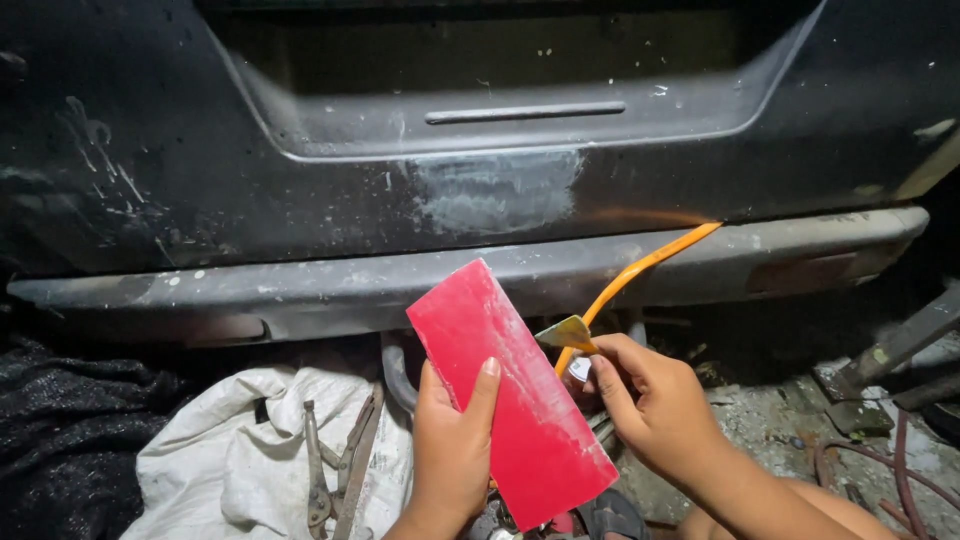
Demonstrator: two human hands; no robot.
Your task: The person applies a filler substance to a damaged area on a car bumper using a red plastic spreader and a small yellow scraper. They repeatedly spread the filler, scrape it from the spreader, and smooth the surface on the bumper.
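Note:
My left hand point(452, 450) holds a flat red rectangular board point(510, 385) tilted toward me, thumb on its face. My right hand point(650, 400) pinches a small yellowish putty spreader point(566, 332) whose edge rests at the board's right side. In front stands the dark rear panel of a car point(200, 170) with a patch of grey filler point(495, 190) on it, above the dusty bumper point(300, 285).
An orange hose point(640, 270) runs from the bumper down behind my right hand. A white cloth point(230, 450) with metal tools point(335, 470) lies at lower left, a dark fabric point(60, 430) beside it. Pipes and a reddish hose point(900, 450) lie at right on the gritty ground.

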